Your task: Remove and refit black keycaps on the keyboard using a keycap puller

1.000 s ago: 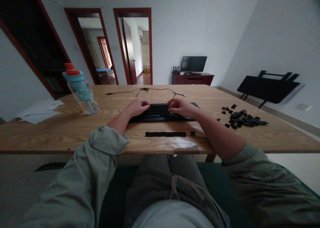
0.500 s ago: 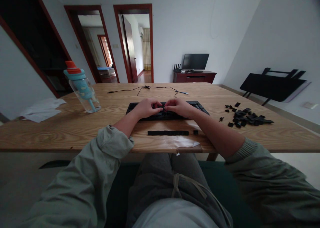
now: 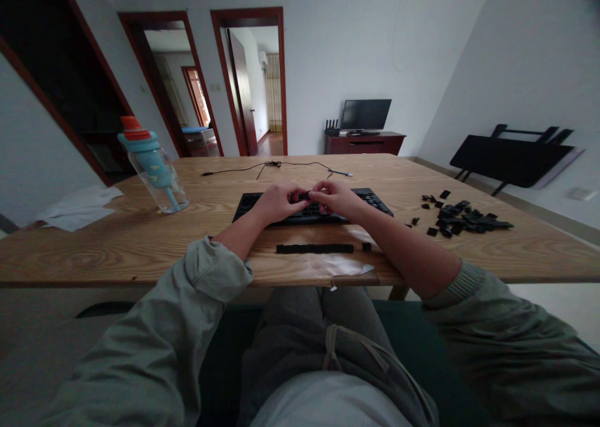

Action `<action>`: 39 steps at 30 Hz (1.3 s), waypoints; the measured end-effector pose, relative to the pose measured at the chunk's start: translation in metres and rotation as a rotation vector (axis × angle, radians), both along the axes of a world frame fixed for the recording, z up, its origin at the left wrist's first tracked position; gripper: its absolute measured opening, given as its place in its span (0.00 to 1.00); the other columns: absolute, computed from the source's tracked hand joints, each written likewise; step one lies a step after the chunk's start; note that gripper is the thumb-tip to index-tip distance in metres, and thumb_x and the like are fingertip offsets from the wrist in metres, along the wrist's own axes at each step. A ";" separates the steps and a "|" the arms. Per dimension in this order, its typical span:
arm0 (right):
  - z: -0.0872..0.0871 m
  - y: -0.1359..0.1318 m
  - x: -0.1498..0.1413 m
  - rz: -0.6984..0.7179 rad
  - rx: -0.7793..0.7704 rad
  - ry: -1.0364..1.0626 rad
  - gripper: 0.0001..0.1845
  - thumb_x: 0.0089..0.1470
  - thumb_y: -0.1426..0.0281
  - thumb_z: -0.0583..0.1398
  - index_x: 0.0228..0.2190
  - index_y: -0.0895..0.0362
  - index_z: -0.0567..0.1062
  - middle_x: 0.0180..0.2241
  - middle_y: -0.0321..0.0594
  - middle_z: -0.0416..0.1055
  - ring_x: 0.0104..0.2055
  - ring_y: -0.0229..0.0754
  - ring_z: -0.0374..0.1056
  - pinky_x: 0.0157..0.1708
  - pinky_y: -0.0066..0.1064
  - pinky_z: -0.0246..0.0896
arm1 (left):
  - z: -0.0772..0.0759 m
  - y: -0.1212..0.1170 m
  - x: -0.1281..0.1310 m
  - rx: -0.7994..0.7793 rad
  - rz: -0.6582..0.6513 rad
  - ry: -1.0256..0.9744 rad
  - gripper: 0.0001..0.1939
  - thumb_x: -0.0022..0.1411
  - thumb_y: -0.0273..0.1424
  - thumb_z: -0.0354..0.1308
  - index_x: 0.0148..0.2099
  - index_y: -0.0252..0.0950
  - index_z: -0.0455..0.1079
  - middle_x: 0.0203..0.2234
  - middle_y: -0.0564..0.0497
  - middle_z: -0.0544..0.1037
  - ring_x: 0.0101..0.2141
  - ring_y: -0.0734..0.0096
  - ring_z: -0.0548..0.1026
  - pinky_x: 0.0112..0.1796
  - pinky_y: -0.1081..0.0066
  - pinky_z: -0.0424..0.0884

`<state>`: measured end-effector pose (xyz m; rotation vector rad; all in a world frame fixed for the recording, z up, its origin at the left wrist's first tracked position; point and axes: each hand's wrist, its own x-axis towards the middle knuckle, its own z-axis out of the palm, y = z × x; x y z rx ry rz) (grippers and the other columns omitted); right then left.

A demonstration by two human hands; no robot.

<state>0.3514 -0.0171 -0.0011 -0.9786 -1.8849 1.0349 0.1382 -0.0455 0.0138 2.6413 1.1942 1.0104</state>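
A black keyboard point(image 3: 377, 202) lies on the wooden table under both hands, with part of its key area bare of caps between them. Just above its middle, my left hand point(image 3: 277, 203) and my right hand point(image 3: 336, 199) meet at the fingertips. Pinched between them is a small dark piece that looks like a keycap point(image 3: 304, 196), mostly hidden by the fingers. In front of the keyboard runs a straight row of black keycaps point(image 3: 315, 249). One single keycap point(image 3: 366, 247) sits just right of that row.
Loose black keycaps point(image 3: 469, 219) form a pile at the right. A clear bottle point(image 3: 159, 177) with a blue and red lid stands at the left beside white paper point(image 3: 79, 208). Behind the keyboard lies a thin black cable point(image 3: 300, 163). Clear film point(image 3: 323, 266) covers the near edge.
Both hands have risen slightly from the keyboard, fingertips still together. My right fingers lifted most, and a dark piece and more of the key area now show between the hands.
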 end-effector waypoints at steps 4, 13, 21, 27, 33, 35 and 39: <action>-0.001 0.003 0.000 0.005 -0.019 0.025 0.13 0.57 0.58 0.63 0.32 0.55 0.72 0.21 0.33 0.69 0.19 0.33 0.59 0.17 0.23 0.50 | 0.000 0.000 0.000 0.075 0.002 0.027 0.16 0.61 0.35 0.61 0.49 0.36 0.80 0.31 0.50 0.79 0.31 0.70 0.72 0.33 0.70 0.64; 0.007 -0.013 0.006 0.003 0.533 -0.299 0.14 0.50 0.68 0.64 0.40 0.58 0.81 0.31 0.39 0.76 0.29 0.38 0.66 0.32 0.29 0.60 | -0.006 0.008 -0.004 0.008 -0.062 0.112 0.17 0.63 0.35 0.59 0.50 0.35 0.80 0.35 0.48 0.82 0.34 0.67 0.76 0.37 0.69 0.68; 0.004 -0.010 0.007 0.038 0.514 -0.534 0.13 0.52 0.69 0.62 0.38 0.57 0.84 0.26 0.37 0.77 0.25 0.36 0.65 0.29 0.28 0.56 | -0.011 0.016 -0.009 -0.100 -0.070 0.212 0.18 0.63 0.39 0.60 0.49 0.35 0.82 0.37 0.46 0.83 0.34 0.67 0.77 0.36 0.69 0.68; 0.000 -0.006 0.008 0.068 0.490 -0.586 0.14 0.54 0.68 0.62 0.39 0.56 0.85 0.30 0.38 0.80 0.26 0.37 0.67 0.31 0.28 0.59 | -0.013 0.021 -0.011 -0.127 -0.065 0.247 0.16 0.63 0.37 0.59 0.45 0.35 0.83 0.35 0.45 0.82 0.34 0.67 0.77 0.36 0.70 0.68; -0.001 -0.006 0.009 0.069 0.467 -0.579 0.14 0.54 0.67 0.63 0.40 0.56 0.86 0.28 0.39 0.80 0.26 0.37 0.67 0.30 0.29 0.59 | -0.013 0.019 -0.010 -0.179 -0.077 0.231 0.15 0.63 0.36 0.59 0.44 0.36 0.83 0.34 0.47 0.83 0.32 0.68 0.76 0.34 0.71 0.67; -0.001 -0.007 0.009 0.077 0.456 -0.579 0.15 0.54 0.67 0.63 0.40 0.56 0.86 0.28 0.39 0.80 0.25 0.37 0.67 0.30 0.29 0.59 | -0.013 0.018 -0.009 -0.185 -0.090 0.222 0.15 0.63 0.36 0.59 0.44 0.35 0.83 0.34 0.46 0.83 0.32 0.68 0.76 0.34 0.71 0.67; 0.000 -0.009 0.009 0.076 0.449 -0.575 0.15 0.55 0.67 0.62 0.40 0.56 0.86 0.30 0.39 0.81 0.25 0.37 0.67 0.30 0.29 0.59 | -0.012 0.016 -0.009 -0.176 -0.084 0.220 0.14 0.62 0.36 0.59 0.44 0.35 0.83 0.34 0.46 0.83 0.33 0.67 0.77 0.34 0.71 0.67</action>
